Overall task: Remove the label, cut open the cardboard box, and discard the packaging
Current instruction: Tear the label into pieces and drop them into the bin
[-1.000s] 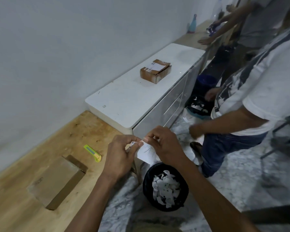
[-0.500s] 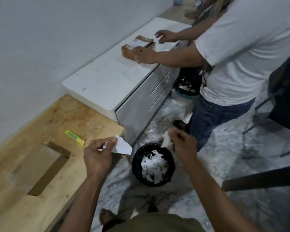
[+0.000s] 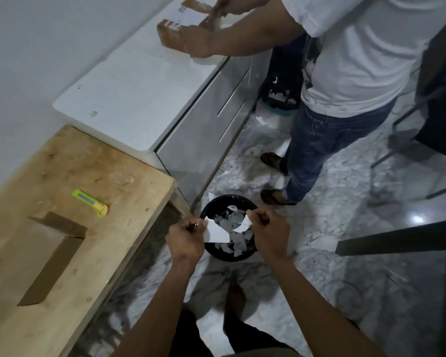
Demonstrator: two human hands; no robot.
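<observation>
Over a black bin (image 3: 211, 253) full of white paper scraps, my left hand (image 3: 186, 239) pinches a torn white label piece (image 3: 216, 233). My right hand (image 3: 269, 234) pinches a smaller torn label piece (image 3: 243, 224) just to its right. The two pieces are apart. A brown cardboard box (image 3: 44, 253) lies on the wooden table (image 3: 93, 166) to the left. Beyond the box rests a yellow-green utility knife (image 3: 90, 202).
Another person in a white shirt (image 3: 358, 47) and jeans stands right of a white cabinet (image 3: 129, 94), both hands on a second cardboard box (image 3: 174, 34). A second bin (image 3: 280, 99) sits behind that person's legs. Paper scraps litter the marble floor. A dark bar (image 3: 397, 238) juts in at right.
My hands have torn the label into two pieces and come together again over the bin. The view has tilted down. The other person has taken hold of the far box.
</observation>
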